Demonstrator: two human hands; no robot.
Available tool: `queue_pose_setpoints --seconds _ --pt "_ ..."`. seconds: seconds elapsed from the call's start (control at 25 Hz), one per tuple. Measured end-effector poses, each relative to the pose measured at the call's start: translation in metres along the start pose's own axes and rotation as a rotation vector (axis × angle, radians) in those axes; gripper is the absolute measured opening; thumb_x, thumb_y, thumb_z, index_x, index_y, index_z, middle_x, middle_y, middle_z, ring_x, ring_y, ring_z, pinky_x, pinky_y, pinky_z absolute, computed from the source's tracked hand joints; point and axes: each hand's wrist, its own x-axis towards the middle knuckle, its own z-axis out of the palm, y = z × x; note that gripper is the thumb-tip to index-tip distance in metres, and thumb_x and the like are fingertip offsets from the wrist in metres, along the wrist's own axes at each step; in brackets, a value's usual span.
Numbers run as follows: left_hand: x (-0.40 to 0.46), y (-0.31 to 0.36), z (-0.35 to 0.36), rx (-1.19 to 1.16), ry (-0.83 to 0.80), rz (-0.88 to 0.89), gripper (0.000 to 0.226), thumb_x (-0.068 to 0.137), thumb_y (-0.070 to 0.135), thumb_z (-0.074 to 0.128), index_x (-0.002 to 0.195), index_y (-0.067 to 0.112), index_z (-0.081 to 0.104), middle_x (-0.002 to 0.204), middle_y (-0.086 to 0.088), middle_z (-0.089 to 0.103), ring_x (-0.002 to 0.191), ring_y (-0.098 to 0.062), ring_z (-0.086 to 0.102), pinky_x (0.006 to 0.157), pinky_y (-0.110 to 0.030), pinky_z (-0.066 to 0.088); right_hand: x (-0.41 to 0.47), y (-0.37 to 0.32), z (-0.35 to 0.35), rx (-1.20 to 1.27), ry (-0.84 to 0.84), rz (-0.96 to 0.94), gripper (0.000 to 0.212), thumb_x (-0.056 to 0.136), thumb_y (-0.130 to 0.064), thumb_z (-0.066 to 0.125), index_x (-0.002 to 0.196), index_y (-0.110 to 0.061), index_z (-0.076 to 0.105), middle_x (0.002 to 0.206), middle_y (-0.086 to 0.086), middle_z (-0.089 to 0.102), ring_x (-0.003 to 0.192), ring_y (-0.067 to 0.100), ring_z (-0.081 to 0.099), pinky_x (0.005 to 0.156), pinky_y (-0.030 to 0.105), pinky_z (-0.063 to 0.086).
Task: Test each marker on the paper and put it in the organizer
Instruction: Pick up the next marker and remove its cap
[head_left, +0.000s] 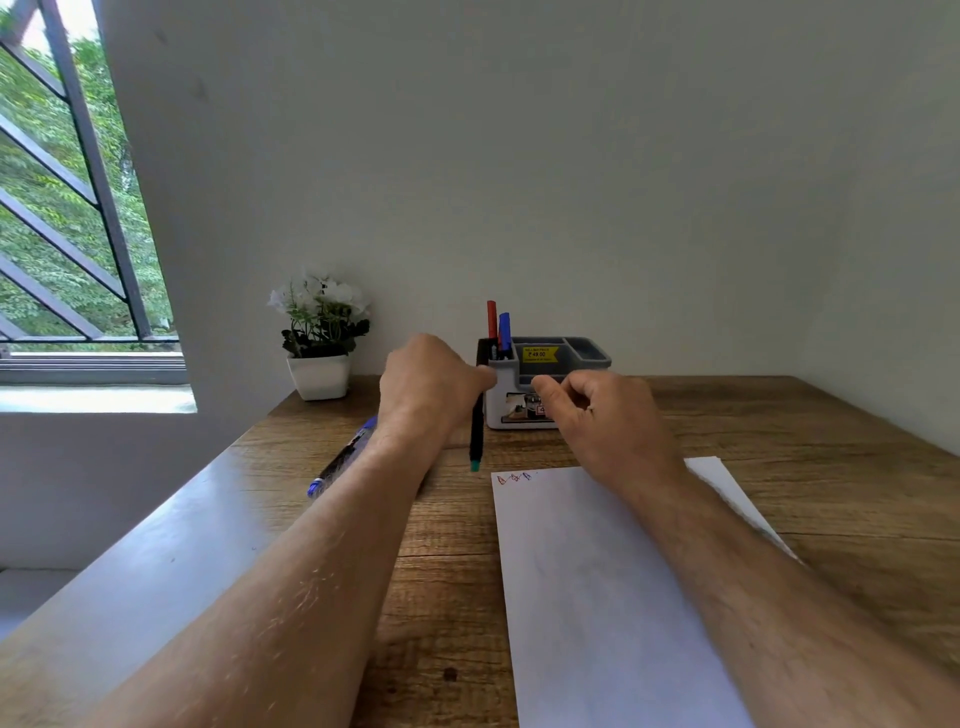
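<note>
Organizer (545, 387) stands behind paper (613, 582), plant (319, 338) to its left.

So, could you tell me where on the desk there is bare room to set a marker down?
Bare wood lies right of the organizer, between the paper and the wall. Another strip runs between the left forearm and the paper's left edge. It is crowded by the organizer, where the left hand holds a black marker and the right hand hovers, and near the plant pot and blue pen.

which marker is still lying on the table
The blue marker left of the left hand's forearm; the red and blue ones stand in the organizer.
</note>
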Motion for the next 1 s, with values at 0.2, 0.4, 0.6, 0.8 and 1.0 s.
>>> queue_pose_setpoints --seconds 0.2,0.4,0.6,0.8,1.0 --pt "-0.004 0.002 -0.008 -0.367 -0.018 0.017 0.024 0.080 0.041 0.074 0.075 0.017 0.076 0.068 0.003 0.071 0.059 -0.010 0.061 0.058 -0.024 0.049 -0.001 -0.002 -0.002 0.013 -0.013 -0.051 0.031 0.097 -0.048 0.052 0.082 -0.024 0.065 0.068 -0.016 0.055 0.061 -0.002 0.054 0.051 0.008 0.031" --pt "-0.012 0.010 -0.002 -0.732 -0.242 0.072 0.021 0.087 0.027 0.070 0.096 0.008 0.073 0.084 -0.011 0.076 0.044 -0.009 0.050 0.040 -0.019 0.037 -0.002 -0.005 -0.004 0.217 -0.041 -0.069 0.042 0.095 -0.053 0.047 0.103 -0.020 0.070 0.085 -0.010 0.070 0.077 0.004 0.067 0.060 0.017 0.050" --pt "-0.015 0.011 0.003 -0.808 -0.381 0.108 0.021 0.087 0.025 0.072 0.100 0.009 0.075 0.069 -0.005 0.071 0.045 -0.009 0.047 0.047 -0.025 0.036 -0.003 -0.005 -0.006 0.409 -0.114 0.006 0.024 0.099 -0.039 0.055 0.101 -0.022 0.072 0.070 -0.003 0.072 0.063 0.003 0.068 0.059 0.020 0.052" --pt "-0.014 0.010 0.003 -0.842 -0.219 0.188 0.020 0.087 0.031 0.073 0.095 0.013 0.076 0.084 -0.010 0.074 0.062 -0.009 0.059 0.058 -0.028 0.051 -0.005 -0.006 -0.002 0.334 -0.098 0.000 0.019 0.094 -0.031 0.065 0.105 -0.019 0.073 0.072 -0.012 0.067 0.062 0.002 0.065 0.061 0.024 0.053" --pt "-0.017 0.011 0.006 -0.859 -0.228 0.221 0.024 0.085 0.019 0.075 0.110 0.020 0.071 0.089 -0.009 0.077 0.074 -0.014 0.071 0.063 -0.026 0.055 -0.003 -0.005 -0.001 0.329 -0.059 -0.021 0.032 0.098 -0.018 0.056 0.128 -0.027 0.060 0.101 -0.009 0.070 0.087 0.005 0.066 0.079 0.029 0.059"
